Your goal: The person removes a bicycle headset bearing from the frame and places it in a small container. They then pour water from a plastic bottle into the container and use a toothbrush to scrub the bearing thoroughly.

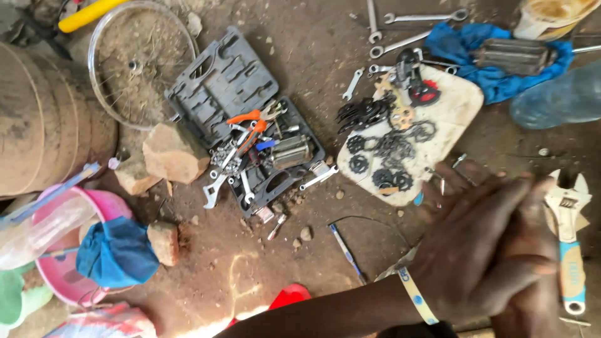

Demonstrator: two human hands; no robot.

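The left hand [485,250], with a pale yellow band at its wrist, reaches in from the lower edge with its fingers stretched out flat and slightly blurred. It grips nothing. It lies across the right hand [529,310], which is mostly covered, so whether that hand is slack or curled cannot be told.

Just beside the fingers, at the right edge, a steel adjustable wrench with a blue-and-white sleeved handle [566,238] lies on the bare brown dirt ground [300,50], jaw end away from the person. It is apart from both hands but nearer to them than anything else. It looks stiff and fairly heavy, with its weight toward the head. The sleeved handle is the natural place to grasp it, since the bare metal above may be greasy and slick.

Beyond the fingertips sits a dirty white board [460,103] carrying black toothed sprockets [388,147] — small, oily-looking parts. Further left an open grey plastic tool case [219,81] holds orange-handled pliers [250,119] and loose spanners. A spoked bicycle wheel [141,62], a pale rough stone [175,153], a pink plastic basin [113,203] and a crumpled blue cloth [494,81] lie round about.
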